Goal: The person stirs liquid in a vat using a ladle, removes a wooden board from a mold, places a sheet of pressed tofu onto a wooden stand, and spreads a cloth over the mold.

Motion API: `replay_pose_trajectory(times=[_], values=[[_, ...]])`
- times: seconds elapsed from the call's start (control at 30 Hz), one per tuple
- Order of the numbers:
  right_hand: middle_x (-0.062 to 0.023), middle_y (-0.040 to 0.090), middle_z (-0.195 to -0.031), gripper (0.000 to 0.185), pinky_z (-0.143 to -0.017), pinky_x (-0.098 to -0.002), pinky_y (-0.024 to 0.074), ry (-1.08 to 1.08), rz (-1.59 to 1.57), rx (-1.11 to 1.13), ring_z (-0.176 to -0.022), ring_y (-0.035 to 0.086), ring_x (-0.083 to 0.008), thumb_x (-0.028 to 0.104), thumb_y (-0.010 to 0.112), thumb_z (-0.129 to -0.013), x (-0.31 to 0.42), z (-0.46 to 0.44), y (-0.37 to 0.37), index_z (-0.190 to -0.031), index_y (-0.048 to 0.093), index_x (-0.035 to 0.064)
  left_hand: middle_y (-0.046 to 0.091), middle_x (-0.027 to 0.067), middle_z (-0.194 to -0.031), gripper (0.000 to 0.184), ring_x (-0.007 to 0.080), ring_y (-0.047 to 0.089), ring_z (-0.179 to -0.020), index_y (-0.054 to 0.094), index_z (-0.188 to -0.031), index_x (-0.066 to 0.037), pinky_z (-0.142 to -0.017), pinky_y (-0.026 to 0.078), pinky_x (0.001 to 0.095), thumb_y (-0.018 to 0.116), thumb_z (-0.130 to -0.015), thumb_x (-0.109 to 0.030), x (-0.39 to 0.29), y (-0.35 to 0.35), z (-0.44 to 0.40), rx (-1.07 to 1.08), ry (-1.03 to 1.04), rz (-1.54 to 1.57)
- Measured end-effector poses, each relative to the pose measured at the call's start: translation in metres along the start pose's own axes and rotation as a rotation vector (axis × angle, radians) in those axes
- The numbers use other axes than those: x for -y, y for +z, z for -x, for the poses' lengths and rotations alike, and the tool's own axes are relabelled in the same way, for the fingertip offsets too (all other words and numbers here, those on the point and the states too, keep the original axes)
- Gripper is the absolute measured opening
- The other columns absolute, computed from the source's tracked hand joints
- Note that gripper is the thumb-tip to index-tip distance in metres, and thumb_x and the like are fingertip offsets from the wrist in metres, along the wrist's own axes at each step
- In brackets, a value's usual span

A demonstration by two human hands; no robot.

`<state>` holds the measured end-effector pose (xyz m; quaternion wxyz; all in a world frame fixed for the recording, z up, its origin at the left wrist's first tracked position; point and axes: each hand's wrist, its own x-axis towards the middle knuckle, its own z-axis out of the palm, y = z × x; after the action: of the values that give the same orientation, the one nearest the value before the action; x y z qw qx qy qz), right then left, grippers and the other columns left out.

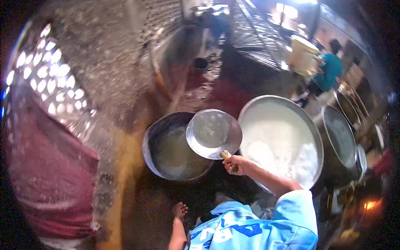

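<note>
My right hand (235,164) is closed around the short handle of a round, shallow metal pan (193,139). The pan is tilted toward the camera and its inside looks wet, with a pale shine at the middle. It hangs in front of the gap between a dark wide vat (166,152) holding murky liquid and a big metal vat (275,137) full of whitish, partly foamy liquid, overlapping the edges of both in this view. My left hand (180,211) is low, below the dark vat, with loosely bent fingers and nothing visible in it.
More large metal vats (339,133) stand on the right, with a small fire glow (371,205) below them. Farther back, a person in a teal shirt (332,68) is beside a pale yellow container (302,56). A dark red cloth (52,166) hangs at the left.
</note>
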<state>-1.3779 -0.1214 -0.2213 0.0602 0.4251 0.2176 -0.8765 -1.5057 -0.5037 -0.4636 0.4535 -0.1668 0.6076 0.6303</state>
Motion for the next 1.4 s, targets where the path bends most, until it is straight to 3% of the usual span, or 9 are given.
replay_pose_trajectory(times=[0.07,0.17,0.43,0.57,0.73,1.0,1.13,1.23,1.4], values=[[0.0008,0.041,-0.056,0.015,-0.038,-0.0208,0.0371,-0.078,0.021,-0.198,-0.044,0.042,-0.0079,0.008,0.048,-0.086,-0.008,0.049,-0.021,-0.076,0.037,0.0068,0.060,0.0044,-0.077,0.022,0.0184,0.059,-0.061,0.052,-0.101,-0.012,-0.049,0.047,0.0325,0.053,-0.083,-0.025,0.023,-0.013,0.007,0.040,-0.121,0.013],[0.0006,0.041,-0.055,0.016,-0.036,-0.0204,0.0354,-0.106,-0.122,-0.181,-0.041,0.040,-0.0073,0.005,0.049,-0.085,-0.027,0.091,-0.077,-0.075,0.037,0.0076,0.058,0.0048,-0.079,0.022,0.0227,0.059,-0.067,0.052,-0.097,-0.012,-0.057,0.046,0.0395,0.052,-0.081,-0.027,0.053,-0.051,0.022,0.008,-0.252,-0.147],[-0.0005,0.038,-0.052,0.015,-0.036,-0.0202,0.0342,-0.090,-0.596,-0.170,-0.039,0.037,-0.0070,0.004,0.047,-0.084,-0.104,0.148,-0.246,-0.075,0.036,0.0056,0.057,0.0054,-0.078,0.024,0.0236,0.058,-0.067,0.050,-0.099,-0.012,-0.060,0.045,0.0410,0.048,-0.081,-0.027,0.046,-0.106,0.013,-0.240,-0.364,-0.264],[-0.0016,0.040,-0.052,0.014,-0.036,-0.0215,0.0368,-0.151,-0.722,-0.349,-0.038,0.039,-0.0090,0.002,0.048,-0.082,-0.133,0.178,-0.305,-0.075,0.035,0.0043,0.056,0.0057,-0.078,0.025,0.0240,0.057,-0.067,0.049,-0.100,-0.012,-0.061,0.045,0.0418,0.046,-0.081,-0.028,0.028,-0.082,-0.030,-0.270,-0.319,-0.291],[-0.0027,0.042,-0.053,0.015,-0.037,-0.0238,0.0393,-0.185,-0.767,-0.472,-0.039,0.041,-0.0112,0.000,0.050,-0.079,-0.133,0.205,-0.383,-0.076,0.036,0.0034,0.058,0.0068,-0.083,0.035,0.0227,0.058,-0.068,0.047,-0.114,-0.011,-0.058,0.044,0.0387,0.045,-0.084,-0.028,0.004,0.040,-0.055,-0.128,-0.182,-0.351],[-0.0015,0.041,-0.052,0.010,-0.037,-0.0243,0.0375,-0.264,-0.679,-0.641,-0.040,0.042,-0.0111,0.001,0.049,-0.078,-0.044,0.206,-0.474,-0.081,0.040,0.0049,0.062,0.0089,-0.089,0.026,0.0199,0.061,-0.070,0.053,-0.107,-0.009,-0.055,0.047,0.0300,0.049,-0.085,-0.023,0.000,0.261,0.009,0.152,-0.032,-0.533],[-0.0009,0.039,-0.050,0.007,-0.035,-0.0254,0.0355,-0.548,-0.501,-0.763,-0.040,0.044,-0.0119,0.003,0.049,-0.078,0.008,0.150,-0.502,-0.074,0.044,0.0062,0.063,0.0094,-0.090,0.026,0.0202,0.062,-0.073,0.053,-0.108,-0.009,-0.057,0.048,0.0307,0.048,-0.085,-0.021,0.012,0.252,0.023,0.172,-0.002,-0.608],[-0.0006,0.040,-0.053,0.009,-0.034,-0.0290,0.0328,-0.716,-0.465,-0.454,-0.038,0.038,-0.0129,0.009,0.050,-0.081,0.043,0.105,-0.508,-0.077,0.041,0.0099,0.062,0.0094,-0.090,0.030,0.0220,0.062,-0.072,0.052,-0.110,-0.009,-0.060,0.048,0.0347,0.049,-0.084,-0.025,0.017,0.217,0.035,-0.036,-0.084,-0.542],[0.0007,0.035,-0.049,0.018,-0.031,-0.0248,0.0306,-0.699,-0.709,-0.320,-0.034,0.036,-0.0108,-0.001,0.051,-0.079,0.100,0.025,-0.462,-0.069,0.038,0.0081,0.058,0.0108,-0.097,0.034,0.0255,0.058,-0.081,0.049,-0.114,-0.008,-0.070,0.045,0.0404,0.048,-0.085,-0.025,0.037,0.139,0.047,-0.271,-0.179,-0.275]])
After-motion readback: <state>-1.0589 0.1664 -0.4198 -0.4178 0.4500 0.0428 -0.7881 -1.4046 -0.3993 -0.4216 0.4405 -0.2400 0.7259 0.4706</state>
